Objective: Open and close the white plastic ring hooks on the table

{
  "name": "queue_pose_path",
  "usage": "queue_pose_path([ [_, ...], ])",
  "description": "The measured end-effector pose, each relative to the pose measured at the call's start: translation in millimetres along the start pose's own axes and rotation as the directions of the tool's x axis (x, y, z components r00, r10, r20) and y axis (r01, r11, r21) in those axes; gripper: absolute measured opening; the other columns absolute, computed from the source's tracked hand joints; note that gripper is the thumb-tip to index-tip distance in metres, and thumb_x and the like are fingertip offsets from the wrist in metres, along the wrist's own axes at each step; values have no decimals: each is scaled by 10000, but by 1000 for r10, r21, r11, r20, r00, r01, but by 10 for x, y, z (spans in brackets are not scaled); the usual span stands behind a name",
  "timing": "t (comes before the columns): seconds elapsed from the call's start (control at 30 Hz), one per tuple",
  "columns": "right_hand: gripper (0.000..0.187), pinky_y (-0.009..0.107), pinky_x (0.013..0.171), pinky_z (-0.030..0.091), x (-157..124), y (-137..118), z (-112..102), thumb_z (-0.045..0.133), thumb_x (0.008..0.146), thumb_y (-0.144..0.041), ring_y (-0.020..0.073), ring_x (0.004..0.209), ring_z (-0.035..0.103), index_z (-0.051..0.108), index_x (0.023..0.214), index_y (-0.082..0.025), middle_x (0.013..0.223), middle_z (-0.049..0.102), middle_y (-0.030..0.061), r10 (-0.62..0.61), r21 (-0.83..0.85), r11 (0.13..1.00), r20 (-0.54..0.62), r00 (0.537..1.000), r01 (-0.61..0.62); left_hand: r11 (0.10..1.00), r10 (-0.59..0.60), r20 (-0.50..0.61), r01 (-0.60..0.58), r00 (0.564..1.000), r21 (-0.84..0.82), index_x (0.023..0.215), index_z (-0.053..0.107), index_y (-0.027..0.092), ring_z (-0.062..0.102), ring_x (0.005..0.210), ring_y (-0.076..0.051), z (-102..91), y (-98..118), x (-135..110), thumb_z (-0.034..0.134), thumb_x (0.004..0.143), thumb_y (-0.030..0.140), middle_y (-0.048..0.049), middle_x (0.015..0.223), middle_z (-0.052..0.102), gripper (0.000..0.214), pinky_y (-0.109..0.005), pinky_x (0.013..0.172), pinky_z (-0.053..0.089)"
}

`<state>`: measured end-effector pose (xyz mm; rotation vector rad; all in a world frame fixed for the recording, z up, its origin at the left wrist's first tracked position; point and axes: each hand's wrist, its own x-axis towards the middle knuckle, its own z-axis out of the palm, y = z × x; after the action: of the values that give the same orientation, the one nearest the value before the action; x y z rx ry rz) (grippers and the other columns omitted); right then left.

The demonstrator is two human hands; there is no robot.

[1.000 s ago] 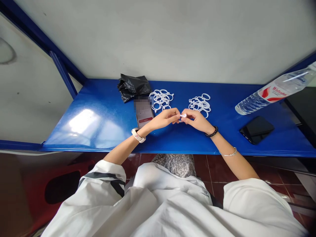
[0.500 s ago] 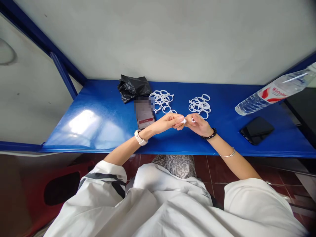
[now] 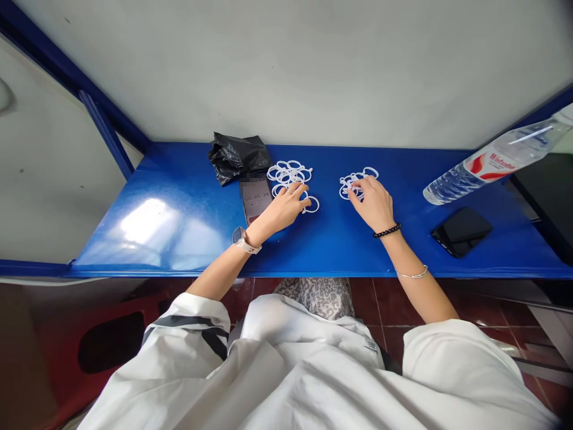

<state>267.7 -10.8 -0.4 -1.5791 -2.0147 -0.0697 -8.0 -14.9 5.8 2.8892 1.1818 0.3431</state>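
Note:
My left hand lies on the blue shelf with its fingers loosely spread. Its fingertips touch a single white plastic ring, which lies flat at the near edge of the left pile of white rings. My right hand reaches forward, fingers stretched onto the right pile of white rings. I cannot see a ring gripped in either hand. The left wrist wears a watch, the right a black bead bracelet and a thin bangle.
A phone with a lit screen lies just left of my left hand, with a crumpled black plastic bag behind it. A water bottle lies on its side at the right, with a dark phone near it. A wall closes the back.
My hands, which met at the middle pinching one white ring between them, have parted. The left moved to the left pile and the ring now lies there; the right moved to the right pile.

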Motion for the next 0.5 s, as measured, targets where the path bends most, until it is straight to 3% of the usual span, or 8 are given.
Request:
queue_pose_path([
  [0.13, 295, 375, 669, 510, -13, -46, -2, 543, 1006, -392, 313, 941, 674, 718, 1092, -171, 1119, 704, 190, -19, 23, 1000, 12, 1000, 18, 998, 46, -29, -48, 999, -49, 1009, 712, 134, 532, 1327, -357, -15, 41, 35, 533, 1010, 106, -219, 1387, 604, 181, -489, 1015, 494],
  [0.23, 259, 357, 671, 509, -18, -185, -28, 563, 1000, -373, 203, 733, 624, 697, 1141, -201, 1213, 694, 151, -130, 273, 958, 134, 982, 89, 977, 65, -55, -75, 996, -202, 983, 699, 140, 586, 1157, -297, -38, 92, 62, 530, 1042, 196, -187, 1264, 663, 188, -439, 968, 493],
  [0.3, 256, 325, 641, 492, -36, -294, -32, 581, 997, -413, 146, 661, 582, 683, 1126, -216, 1250, 681, 123, -258, 489, 866, 257, 931, 104, 939, 52, -71, -73, 996, -336, 970, 693, 148, 601, 1052, -262, -44, 134, 69, 526, 1045, 222, -151, 1129, 700, 197, -401, 925, 494],
  [0.37, 294, 292, 601, 449, -64, -393, -27, 610, 982, -491, 138, 648, 556, 671, 1001, -205, 1011, 688, 71, -332, 617, 786, 354, 874, 49, 877, 23, -73, -55, 997, -478, 945, 689, 157, 610, 978, -235, -52, 171, 66, 539, 1024, 213, -112, 1006, 713, 178, -367, 893, 493],
  [0.43, 435, 274, 559, 363, -95, -464, -28, 609, 974, -586, 116, 576, 442, 592, 772, -200, 685, 529, -18, -339, 658, 752, 432, 836, -35, 788, -3, -55, -31, 998, -615, 920, 687, 163, 615, 911, -209, -78, 196, 57, 559, 991, 203, -80, 927, 712, 152, -336, 852, 488],
  [0.5, 550, 276, 531, 277, -118, -501, -42, 594, 957, -682, 98, 542, 324, 554, 693, -201, 585, 365, -62, -350, 704, 700, 482, 803, -118, 665, 2, -24, -20, 1000, -747, 897, 687, 165, 605, 835, -182, -128, 213, 47, 586, 974, 252, -56, 877, 702, 154, -312, 801, 476],
])
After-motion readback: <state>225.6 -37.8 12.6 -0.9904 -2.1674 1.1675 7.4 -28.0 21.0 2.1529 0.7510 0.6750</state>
